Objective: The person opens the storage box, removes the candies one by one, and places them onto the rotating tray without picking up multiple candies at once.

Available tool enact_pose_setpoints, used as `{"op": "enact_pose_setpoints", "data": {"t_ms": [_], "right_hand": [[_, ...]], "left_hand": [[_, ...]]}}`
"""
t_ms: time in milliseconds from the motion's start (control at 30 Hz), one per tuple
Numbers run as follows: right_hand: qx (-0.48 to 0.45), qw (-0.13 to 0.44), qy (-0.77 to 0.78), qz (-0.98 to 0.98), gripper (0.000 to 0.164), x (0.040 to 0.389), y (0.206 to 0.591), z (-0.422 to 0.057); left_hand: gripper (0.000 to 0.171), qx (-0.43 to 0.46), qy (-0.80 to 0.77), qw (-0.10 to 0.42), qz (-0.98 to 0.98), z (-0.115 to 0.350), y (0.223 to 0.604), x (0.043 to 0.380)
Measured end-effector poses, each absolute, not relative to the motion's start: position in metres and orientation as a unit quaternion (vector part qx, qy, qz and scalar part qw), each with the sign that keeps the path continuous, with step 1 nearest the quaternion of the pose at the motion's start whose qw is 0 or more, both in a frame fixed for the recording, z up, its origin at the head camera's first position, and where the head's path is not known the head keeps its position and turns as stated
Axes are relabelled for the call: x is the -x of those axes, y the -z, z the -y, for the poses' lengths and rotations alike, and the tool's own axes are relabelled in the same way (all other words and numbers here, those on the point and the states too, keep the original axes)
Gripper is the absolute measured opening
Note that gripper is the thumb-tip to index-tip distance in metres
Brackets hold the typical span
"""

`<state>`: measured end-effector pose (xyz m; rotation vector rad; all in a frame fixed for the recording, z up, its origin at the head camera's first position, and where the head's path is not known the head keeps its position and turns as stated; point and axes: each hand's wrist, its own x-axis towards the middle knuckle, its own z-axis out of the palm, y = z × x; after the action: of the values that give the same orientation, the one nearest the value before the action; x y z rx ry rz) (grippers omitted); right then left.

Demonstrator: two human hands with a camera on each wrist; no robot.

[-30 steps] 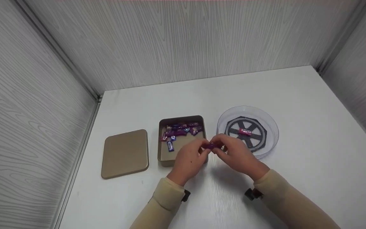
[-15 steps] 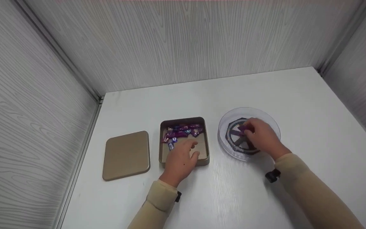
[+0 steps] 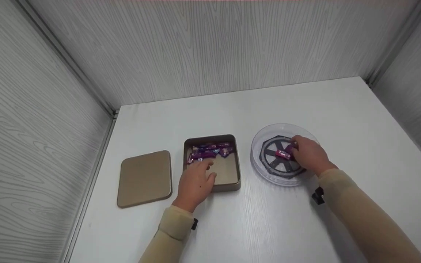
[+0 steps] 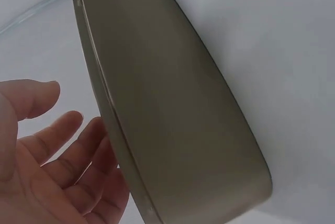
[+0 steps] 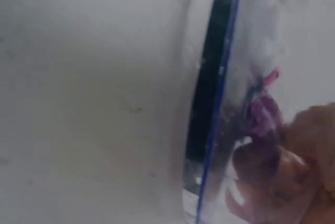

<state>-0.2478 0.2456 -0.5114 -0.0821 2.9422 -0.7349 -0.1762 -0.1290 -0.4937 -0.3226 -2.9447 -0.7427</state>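
My right hand (image 3: 310, 155) is over the clear round dish (image 3: 257, 171), pinching a purple-wrapped candy (image 3: 289, 148) between thumb and fingers. Through the dish wall in the right wrist view, the purple wrapper (image 5: 263, 116) shows at the fingertips. A pink-wrapped candy (image 3: 283, 154) lies beside it on the dark spoked octagon (image 3: 269, 166) in the dish. My left hand (image 3: 194, 185) hovers over the near left side of the gold tin (image 3: 228, 187), fingers loosely bent and holding nothing. Purple candies (image 3: 204, 155) are gathered toward the tin's far side; the hand hides part of them.
The tin's square gold lid (image 3: 144, 179) lies flat on the white table (image 3: 210, 113), left of the tin. Grey wood-grain panels (image 3: 210, 47) enclose the table at the back and both sides. A narrow gap separates tin and dish.
Both hands were together at the tin's right corner on a purple candy. The right hand has carried it right into the dish; the left has let go and drawn back left.
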Motion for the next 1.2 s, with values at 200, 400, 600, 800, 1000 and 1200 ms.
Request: {"op": "enact_pose_setpoints", "data": {"t_ms": [200,400,600,800,1000,1200], "right_hand": [[0.05,0.021,0.197,-0.979,0.036,0.244,0.516,-0.246],[0.056,-0.001,0.176,-0.983,0.042,0.237,0.515,-0.242],[0.076,-0.029,0.226,-0.971,0.042,0.233,0.506,-0.229],[0.112,-0.036,0.269,-0.956,0.039,0.226,0.494,-0.207],[0.15,-0.053,0.267,-0.95,0.037,0.219,0.49,-0.189],[0.157,-0.059,0.277,-0.946,0.036,0.215,0.489,-0.182]], "left_hand": [[0.036,0.093,0.242,0.036,0.965,0.135,0.494,0.179],[0.039,0.075,0.23,0.024,0.97,0.141,0.496,0.182],[0.041,0.069,0.207,0.016,0.976,0.144,0.498,0.188],[0.038,0.068,0.181,-0.012,0.981,0.14,0.499,0.2],[0.022,0.045,0.149,-0.076,0.985,0.133,0.501,0.214],[0.014,0.059,0.102,-0.062,0.991,0.13,0.511,0.223]]}}
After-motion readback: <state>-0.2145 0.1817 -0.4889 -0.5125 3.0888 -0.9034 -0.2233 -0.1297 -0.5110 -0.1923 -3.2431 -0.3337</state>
